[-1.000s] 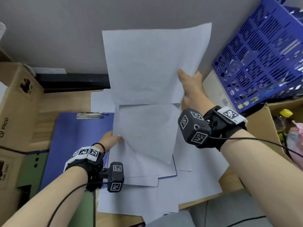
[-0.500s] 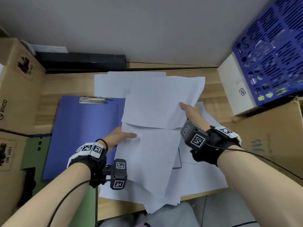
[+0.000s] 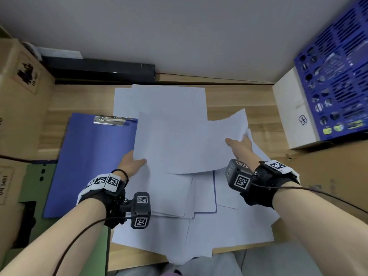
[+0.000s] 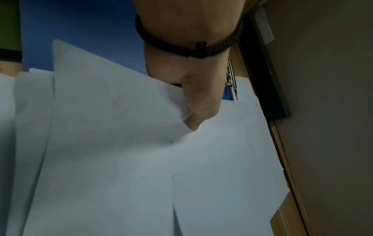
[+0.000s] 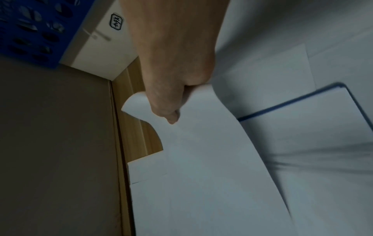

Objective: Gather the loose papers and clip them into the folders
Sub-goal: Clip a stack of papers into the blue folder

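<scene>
Head view first: a sheet of paper (image 3: 189, 142) is held up off the desk (image 3: 229, 96) between both hands. The left hand (image 3: 131, 163) is pinched onto its near-left corner, and the right hand (image 3: 240, 146) is clamped on its right edge, thumb on top. Underneath, more loose papers (image 3: 199, 232) are scattered over the desk, and some are lying across a blue folder (image 3: 95, 156) that's spread open flat, with its metal clip (image 3: 110, 120) at the far edge. So the gathering step is what seems to be in hand here, nothing is clipped in yet.

Left wrist view: the same corner (image 4: 141, 111) is seen gripped with the thumb (image 4: 199, 111) pressed down on top, the other fingers are hidden under the paper. The clip (image 4: 231, 83) and a strip of blue folder (image 4: 90, 24) are visible just past the hand.

Right wrist view: the sheet's edge (image 5: 193, 103) is pinched and curled over at the thumb (image 5: 165, 108), so a firm hold is confirmed. A dark blue folder edge (image 5: 292, 100) is showing between the papers below. It's pretty blurry on that side though.

Next move, as a guess: the held sheet needs to be squared up with the rest lying on the desk, then one hand has to be freed so the clip can be lifted and the stack slid under it.
</scene>
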